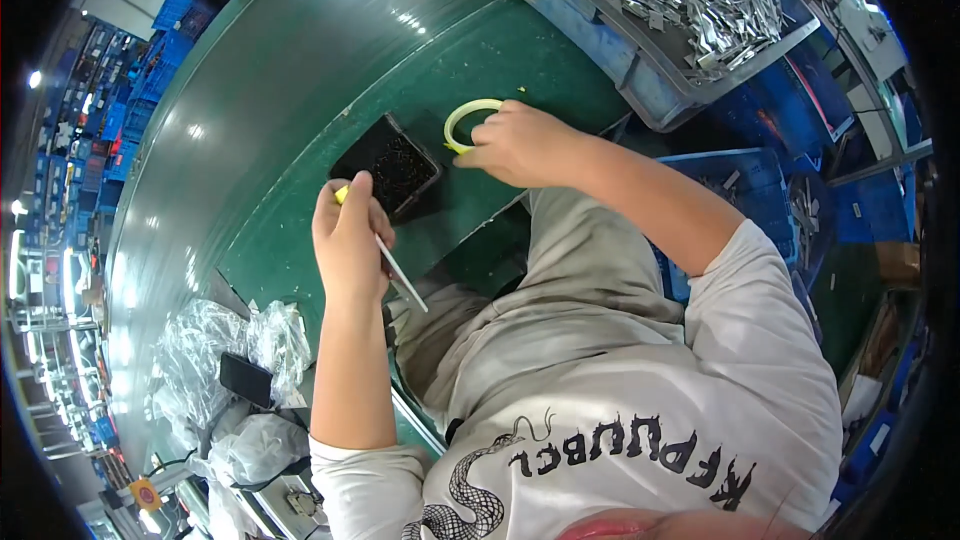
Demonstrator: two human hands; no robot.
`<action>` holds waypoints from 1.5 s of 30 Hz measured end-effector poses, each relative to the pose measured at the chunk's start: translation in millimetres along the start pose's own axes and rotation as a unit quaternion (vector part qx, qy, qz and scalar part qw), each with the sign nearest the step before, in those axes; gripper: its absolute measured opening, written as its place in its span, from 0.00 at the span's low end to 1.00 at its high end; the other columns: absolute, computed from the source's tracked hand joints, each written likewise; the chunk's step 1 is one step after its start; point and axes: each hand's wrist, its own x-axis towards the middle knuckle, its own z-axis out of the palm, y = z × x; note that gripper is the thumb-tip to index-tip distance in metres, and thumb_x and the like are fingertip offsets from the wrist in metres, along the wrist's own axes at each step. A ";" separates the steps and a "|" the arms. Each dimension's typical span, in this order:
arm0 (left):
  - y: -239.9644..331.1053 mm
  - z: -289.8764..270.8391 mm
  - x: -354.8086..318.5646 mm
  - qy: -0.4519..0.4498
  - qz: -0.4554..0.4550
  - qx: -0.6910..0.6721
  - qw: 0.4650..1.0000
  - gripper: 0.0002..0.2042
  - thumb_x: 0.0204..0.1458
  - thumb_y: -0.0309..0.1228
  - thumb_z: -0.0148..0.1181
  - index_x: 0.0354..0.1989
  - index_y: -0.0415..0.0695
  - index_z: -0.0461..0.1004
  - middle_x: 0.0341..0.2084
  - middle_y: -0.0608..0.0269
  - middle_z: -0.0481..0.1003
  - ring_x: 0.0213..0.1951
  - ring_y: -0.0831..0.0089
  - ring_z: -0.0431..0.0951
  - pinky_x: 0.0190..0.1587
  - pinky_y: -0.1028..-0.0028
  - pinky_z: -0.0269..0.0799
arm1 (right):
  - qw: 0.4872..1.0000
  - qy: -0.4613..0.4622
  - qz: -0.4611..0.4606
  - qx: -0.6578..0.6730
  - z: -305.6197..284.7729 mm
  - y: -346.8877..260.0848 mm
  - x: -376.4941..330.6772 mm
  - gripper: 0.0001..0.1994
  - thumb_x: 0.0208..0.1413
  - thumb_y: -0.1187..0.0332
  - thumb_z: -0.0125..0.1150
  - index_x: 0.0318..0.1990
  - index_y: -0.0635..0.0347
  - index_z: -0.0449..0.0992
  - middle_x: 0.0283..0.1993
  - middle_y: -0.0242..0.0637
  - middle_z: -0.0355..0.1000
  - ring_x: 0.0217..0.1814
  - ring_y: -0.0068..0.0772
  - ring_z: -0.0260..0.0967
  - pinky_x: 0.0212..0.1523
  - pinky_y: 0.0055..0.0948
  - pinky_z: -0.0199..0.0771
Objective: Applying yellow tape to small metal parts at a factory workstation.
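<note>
My left hand (347,235) is closed around a thin, pale metal strip (404,278), whose lower end sticks out past the wrist. A yellow bit (343,194), perhaps tape, shows at the thumb and fingertips. My right hand (520,145) grips the near right side of a pale yellow tape roll (451,124), which lies on or just above the green work surface (345,115). Between the two hands stands a black square tray (436,178) holding many small dark pieces, too small to name. My left fingertips are beside its near left corner.
A large grey-blue crate (640,75) heaped with shiny metal strips (690,0) stands at the upper right. Below it sits a blue bin (765,175). Clear plastic bags (200,340) and a black flat object (245,380) lie at the left. My legs are under the near edge.
</note>
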 end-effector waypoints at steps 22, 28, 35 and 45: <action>-73.9 65.1 -87.6 -0.359 0.114 0.113 0.919 0.46 0.46 0.32 0.71 0.69 0.37 0.44 0.58 0.43 0.67 0.61 0.58 0.65 0.64 0.62 0.55 | 0.864 0.021 0.135 0.485 -9.8 -83.3 -139.9 0.12 0.58 0.61 0.61 0.40 0.62 0.79 0.44 0.46 0.73 0.48 0.45 0.71 0.48 0.39 0.70; -93.0 16.8 -84.5 -0.276 0.047 0.143 0.949 0.46 0.45 0.26 0.68 0.71 0.41 0.44 0.52 0.55 0.69 0.55 0.66 0.67 0.60 0.65 0.59 | 0.941 -0.010 0.323 0.101 -59.8 -20.7 -293.9 0.10 0.55 0.61 0.61 0.37 0.57 0.79 0.40 0.40 0.74 0.45 0.46 0.71 0.45 0.40 0.71; -109.3 -32.0 -95.1 -0.187 -0.008 0.124 0.974 0.35 0.48 0.19 0.63 0.66 0.39 0.55 0.44 0.56 0.73 0.45 0.71 0.71 0.48 0.74 0.67 | 0.889 0.234 0.350 -0.182 -152.4 10.6 -284.5 0.07 0.48 0.73 0.67 0.35 0.61 0.77 0.37 0.43 0.74 0.42 0.46 0.73 0.44 0.39 0.73; -102.4 -25.8 -98.8 -0.206 0.051 0.472 0.856 0.19 0.50 0.33 0.66 0.50 0.44 0.72 0.14 0.55 0.72 0.17 0.61 0.74 0.24 0.64 0.70 | 0.806 -0.064 0.560 -0.180 -218.2 184.2 -172.8 0.15 0.48 0.54 0.65 0.35 0.56 0.82 0.39 0.43 0.78 0.40 0.47 0.76 0.41 0.43 0.75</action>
